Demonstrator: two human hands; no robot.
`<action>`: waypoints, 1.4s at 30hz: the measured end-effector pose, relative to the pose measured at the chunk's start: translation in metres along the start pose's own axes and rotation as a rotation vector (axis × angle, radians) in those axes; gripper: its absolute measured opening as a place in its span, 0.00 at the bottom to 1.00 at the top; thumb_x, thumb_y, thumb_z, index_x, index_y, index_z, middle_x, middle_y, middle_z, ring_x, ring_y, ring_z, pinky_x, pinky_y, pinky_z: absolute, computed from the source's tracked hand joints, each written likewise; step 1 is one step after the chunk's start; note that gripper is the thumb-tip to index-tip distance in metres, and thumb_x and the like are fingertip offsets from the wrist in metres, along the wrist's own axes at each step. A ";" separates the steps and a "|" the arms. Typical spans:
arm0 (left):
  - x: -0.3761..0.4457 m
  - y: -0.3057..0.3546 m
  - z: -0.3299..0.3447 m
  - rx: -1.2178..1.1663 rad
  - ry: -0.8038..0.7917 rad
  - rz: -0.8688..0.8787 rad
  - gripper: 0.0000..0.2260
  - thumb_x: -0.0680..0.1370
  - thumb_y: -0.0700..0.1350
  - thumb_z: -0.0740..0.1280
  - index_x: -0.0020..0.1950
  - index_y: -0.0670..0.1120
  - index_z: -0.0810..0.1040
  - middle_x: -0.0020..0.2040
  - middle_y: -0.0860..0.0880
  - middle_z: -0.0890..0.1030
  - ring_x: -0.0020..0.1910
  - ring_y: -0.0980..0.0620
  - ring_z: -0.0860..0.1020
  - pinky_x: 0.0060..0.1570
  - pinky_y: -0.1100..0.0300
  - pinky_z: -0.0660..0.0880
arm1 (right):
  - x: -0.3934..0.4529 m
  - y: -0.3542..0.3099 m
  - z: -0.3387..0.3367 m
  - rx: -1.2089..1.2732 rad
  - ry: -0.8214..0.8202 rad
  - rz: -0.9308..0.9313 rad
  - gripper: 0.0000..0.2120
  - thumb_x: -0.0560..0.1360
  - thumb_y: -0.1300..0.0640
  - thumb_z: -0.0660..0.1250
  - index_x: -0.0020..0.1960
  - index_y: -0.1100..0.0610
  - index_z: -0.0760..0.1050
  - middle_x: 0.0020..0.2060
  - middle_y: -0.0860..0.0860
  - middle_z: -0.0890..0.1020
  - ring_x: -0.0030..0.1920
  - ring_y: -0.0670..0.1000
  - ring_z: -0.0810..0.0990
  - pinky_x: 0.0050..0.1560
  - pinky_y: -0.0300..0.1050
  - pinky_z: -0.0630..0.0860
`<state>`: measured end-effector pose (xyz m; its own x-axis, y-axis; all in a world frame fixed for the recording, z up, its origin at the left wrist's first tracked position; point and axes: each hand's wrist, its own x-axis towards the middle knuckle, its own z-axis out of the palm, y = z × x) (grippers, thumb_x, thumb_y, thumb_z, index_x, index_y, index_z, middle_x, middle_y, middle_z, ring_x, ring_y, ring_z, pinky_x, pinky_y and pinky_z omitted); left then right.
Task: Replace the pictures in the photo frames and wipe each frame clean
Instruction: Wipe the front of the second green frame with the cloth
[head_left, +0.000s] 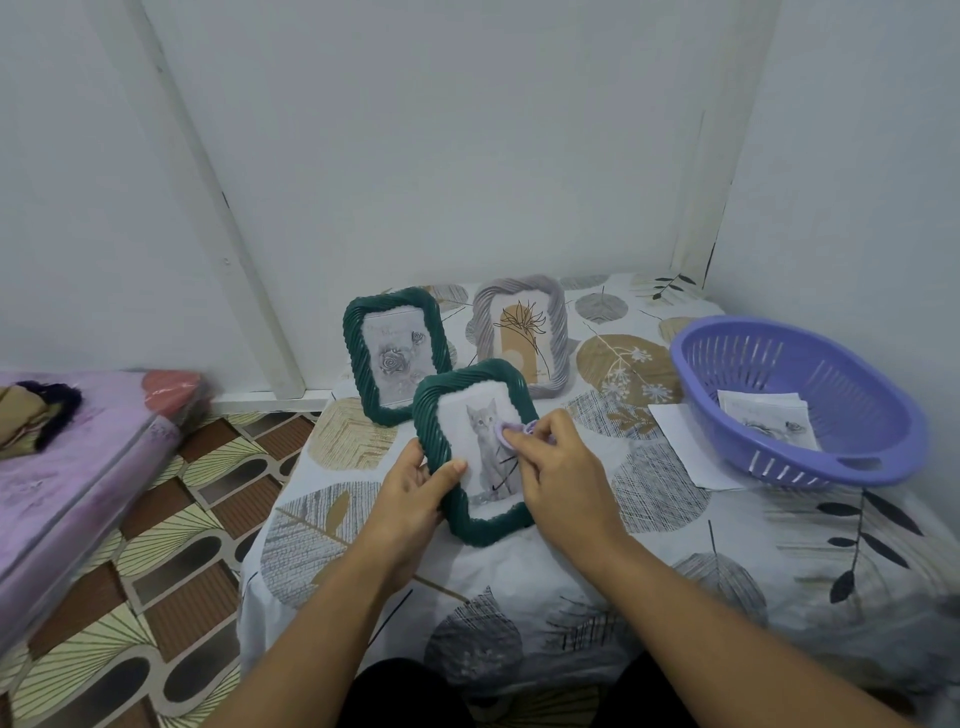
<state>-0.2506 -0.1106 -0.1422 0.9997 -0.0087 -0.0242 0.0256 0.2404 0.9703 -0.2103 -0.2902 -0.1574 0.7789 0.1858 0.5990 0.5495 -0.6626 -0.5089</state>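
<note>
Holding a dark green frame (470, 457) tilted up above the desk (675, 545), the person grips its left edge with the left hand (415, 486), thumb curled over the front rim and fingers behind. A picture of a grey kitten (491, 447) sits inside that frame. The right hand (558, 467) pinches a small lilac cloth (511, 431) in its curled fingers and presses it to the glass beside the kitten's head.

Behind this frame, two more stand upright on the desk: another dark green frame (395, 353) with a picture of roses, to the left, and a pale lilac-grey frame (522, 335) with a line drawing of a plant, to the right. They stand near each other, and the held frame overlaps both from the camera's angle.

A leaf-patterned cloth covers the desk. To the right lies a purple slotted basket (800, 410) with a loose printed picture (774, 423) in it, and a white sheet (685, 441) lies partly under the basket's near-left edge.

Off to the left, a pink mattress (67, 467) lies on the patterned floor (171, 561).
</note>
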 end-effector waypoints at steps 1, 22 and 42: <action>0.000 0.000 0.000 -0.001 0.000 0.000 0.17 0.84 0.35 0.63 0.72 0.46 0.72 0.63 0.41 0.84 0.62 0.40 0.83 0.62 0.44 0.80 | -0.002 0.000 -0.001 0.003 -0.018 -0.013 0.13 0.82 0.58 0.67 0.64 0.52 0.82 0.45 0.47 0.69 0.38 0.49 0.73 0.36 0.49 0.78; -0.001 0.001 0.001 -0.008 0.012 -0.002 0.16 0.84 0.35 0.63 0.71 0.45 0.72 0.62 0.41 0.84 0.61 0.41 0.83 0.59 0.47 0.82 | -0.011 0.003 -0.002 -0.008 -0.052 -0.026 0.13 0.80 0.58 0.69 0.64 0.50 0.82 0.46 0.46 0.68 0.38 0.47 0.72 0.35 0.47 0.78; 0.001 -0.002 0.000 0.001 0.029 -0.010 0.16 0.84 0.35 0.64 0.71 0.45 0.72 0.62 0.40 0.84 0.61 0.40 0.83 0.62 0.43 0.80 | -0.019 0.003 0.000 0.026 -0.106 -0.080 0.13 0.81 0.54 0.66 0.64 0.50 0.82 0.48 0.47 0.71 0.42 0.47 0.75 0.39 0.49 0.80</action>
<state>-0.2497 -0.1109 -0.1443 0.9990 0.0174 -0.0408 0.0354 0.2397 0.9702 -0.2236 -0.2958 -0.1702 0.7589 0.3140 0.5705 0.6178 -0.6241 -0.4784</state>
